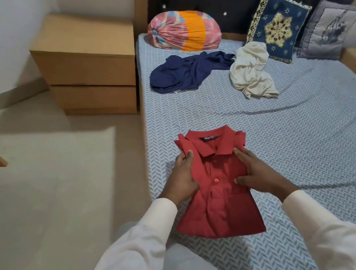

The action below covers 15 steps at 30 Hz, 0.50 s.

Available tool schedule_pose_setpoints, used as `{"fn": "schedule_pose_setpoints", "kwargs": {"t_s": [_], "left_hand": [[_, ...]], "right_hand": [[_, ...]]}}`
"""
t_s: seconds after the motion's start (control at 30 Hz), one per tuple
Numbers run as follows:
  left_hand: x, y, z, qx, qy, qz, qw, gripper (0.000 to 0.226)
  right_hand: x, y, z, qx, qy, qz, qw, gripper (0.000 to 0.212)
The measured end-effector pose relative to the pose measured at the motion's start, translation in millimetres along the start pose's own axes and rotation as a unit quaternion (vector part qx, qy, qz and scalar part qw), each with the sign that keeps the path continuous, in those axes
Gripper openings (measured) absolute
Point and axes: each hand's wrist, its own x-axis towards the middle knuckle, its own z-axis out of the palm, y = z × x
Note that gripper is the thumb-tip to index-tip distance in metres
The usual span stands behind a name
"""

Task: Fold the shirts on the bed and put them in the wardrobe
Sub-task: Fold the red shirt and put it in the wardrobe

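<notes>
The left hand (185,176) grasps the folded-in left edge of the red polo shirt (221,210), cloth bunched at its fingertips. The right hand (257,168) lies released on the shirt's right side, fingers stretched flat. The shirt rests collar-up, partly folded, on the near corner of the bed (302,137). Further up the patterned sheet, a crumpled navy shirt (185,73) and a cream shirt (252,75) lie just apart. Behind them sit a pink-and-orange bundle (183,31) and two cushions (276,26). A wooden bedside cabinet (87,62) stands left of the bed
</notes>
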Motion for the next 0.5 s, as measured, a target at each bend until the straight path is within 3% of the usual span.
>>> {"fn": "schedule_pose_setpoints", "kwargs": {"t_s": [0.2,0.5], "left_hand": [[-61,32,-112,0.028,0.001,-0.018,0.999,0.095],[-160,130,-268,0.031,0.047,-0.059,0.997,0.093]], "right_hand": [[-27,-120,-22,-0.002,-0.016,-0.036,0.999,0.106],[-97,-275,-102,0.032,-0.033,-0.092,0.995,0.096]]}}
